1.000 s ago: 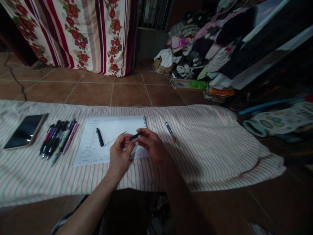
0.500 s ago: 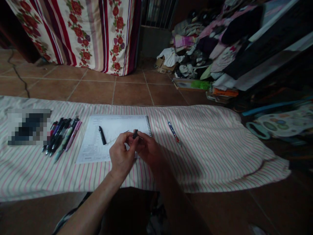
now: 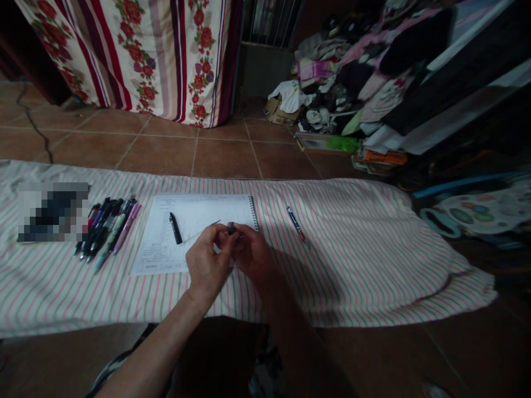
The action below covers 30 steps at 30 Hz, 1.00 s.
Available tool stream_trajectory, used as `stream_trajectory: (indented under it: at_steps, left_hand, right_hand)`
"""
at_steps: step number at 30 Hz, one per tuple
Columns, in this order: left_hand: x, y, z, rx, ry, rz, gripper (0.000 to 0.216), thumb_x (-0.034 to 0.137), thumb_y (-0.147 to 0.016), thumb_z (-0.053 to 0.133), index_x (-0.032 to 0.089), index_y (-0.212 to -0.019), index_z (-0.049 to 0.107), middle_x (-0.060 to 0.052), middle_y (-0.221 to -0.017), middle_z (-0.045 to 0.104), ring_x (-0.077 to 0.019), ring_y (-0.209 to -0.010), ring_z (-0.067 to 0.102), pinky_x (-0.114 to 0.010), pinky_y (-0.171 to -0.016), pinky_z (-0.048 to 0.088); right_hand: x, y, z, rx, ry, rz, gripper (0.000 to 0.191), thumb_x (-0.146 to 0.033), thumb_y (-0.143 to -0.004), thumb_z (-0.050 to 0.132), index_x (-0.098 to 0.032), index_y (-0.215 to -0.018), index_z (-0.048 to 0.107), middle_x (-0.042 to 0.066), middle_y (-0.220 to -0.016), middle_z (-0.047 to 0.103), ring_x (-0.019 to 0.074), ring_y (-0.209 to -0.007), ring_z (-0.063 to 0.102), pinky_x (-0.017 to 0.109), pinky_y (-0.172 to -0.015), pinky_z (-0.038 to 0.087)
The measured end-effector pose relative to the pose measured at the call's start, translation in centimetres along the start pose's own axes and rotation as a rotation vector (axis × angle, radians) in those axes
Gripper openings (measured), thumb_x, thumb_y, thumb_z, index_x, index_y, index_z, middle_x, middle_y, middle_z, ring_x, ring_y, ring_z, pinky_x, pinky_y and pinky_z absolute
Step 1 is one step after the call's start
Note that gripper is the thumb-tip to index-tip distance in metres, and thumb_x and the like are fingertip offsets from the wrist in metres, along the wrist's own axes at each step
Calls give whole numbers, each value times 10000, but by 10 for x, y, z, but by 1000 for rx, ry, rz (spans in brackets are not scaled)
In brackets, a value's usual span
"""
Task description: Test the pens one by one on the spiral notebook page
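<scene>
My left hand (image 3: pixel 207 257) and my right hand (image 3: pixel 254 253) meet over the near right part of a spiral notebook (image 3: pixel 199 207). Their fingertips are pinched together around a small dark piece (image 3: pixel 231 227), perhaps part of a pen; its exact kind is too small to make out. A thin pale stick with a dark tip (image 3: pixel 216 222), like a pen refill, passes by my left fingers. Whether it is held or lies on the page I cannot tell. Left of my hands, a black pen body (image 3: pixel 175 228) rests on the notebook.
Several pens (image 3: pixel 108 229) lie in a bunch left of the notebook, beside a blurred-out dark object (image 3: pixel 53 211). A blue, white and red pen (image 3: pixel 297 225) lies to the right. All rest on a striped cloth (image 3: pixel 373 260). Beyond are a tiled floor, a floral curtain (image 3: pixel 166 61) and piled clothes (image 3: pixel 332 83).
The small dark piece has turned slightly between my fingertips, with my right fingers shifting a little around it. The view has moved slightly; the pens and notebook lie as before.
</scene>
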State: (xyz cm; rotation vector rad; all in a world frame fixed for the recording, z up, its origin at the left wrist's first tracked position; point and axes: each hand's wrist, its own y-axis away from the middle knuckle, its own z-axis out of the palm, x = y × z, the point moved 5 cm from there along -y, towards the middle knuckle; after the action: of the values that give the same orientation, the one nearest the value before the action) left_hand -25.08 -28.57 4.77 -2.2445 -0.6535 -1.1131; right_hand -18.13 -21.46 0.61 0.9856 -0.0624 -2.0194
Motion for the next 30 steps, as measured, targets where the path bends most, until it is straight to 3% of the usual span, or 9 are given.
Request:
stream_trajectory:
  at_steps: [3, 8, 12, 19, 30]
  left_hand:
    - [-5, 0, 8, -120, 56, -96, 188, 359, -806, 551, 205, -912, 576, 15, -755, 631, -125, -629, 581, -253, -614, 433]
    - [-17, -3, 16, -305, -112, -160, 176, 265, -793, 523, 183, -923, 608, -32, -851, 656, -142, -665, 595, -282, -660, 429]
    - [-25, -6, 14, -351, -139, -186, 206, 279, -811, 481, 175, -908, 631, -44, -762, 666, -162, -666, 607, -279, -619, 422]
    - [-23, -8, 10, -345, -171, -180, 195, 287, -825, 459, 186, -849, 624, -54, -809, 684, -171, -677, 610, -298, -645, 410]
    - [-22, -7, 10, -367, -221, -206, 213, 305, -841, 452, 194, -856, 632, -53, -765, 681, -182, -676, 615, -302, -631, 392]
  right_hand:
    - [-14, 2, -13, 169, 186, -190, 121, -285, -673, 619, -183, -717, 570, -29, -591, 570, 95, -535, 541, 179, -447, 391]
    - [-41, 10, -29, 437, 751, -566, 206, -287, -662, 618, -181, -830, 566, -14, -657, 599, 113, -569, 559, 205, -493, 431]
    - [-45, 15, -29, 417, 1069, -677, 159, -243, -720, 553, -178, -863, 576, 33, -770, 654, 140, -630, 616, 267, -612, 493]
    - [-43, 22, -23, 371, 1275, -776, 176, -213, -763, 524, -186, -925, 588, 47, -847, 675, 135, -649, 640, 247, -615, 505]
    - [-45, 20, -25, 385, 1313, -832, 177, -205, -773, 503, -170, -933, 572, 71, -863, 663, 144, -674, 634, 254, -607, 517]
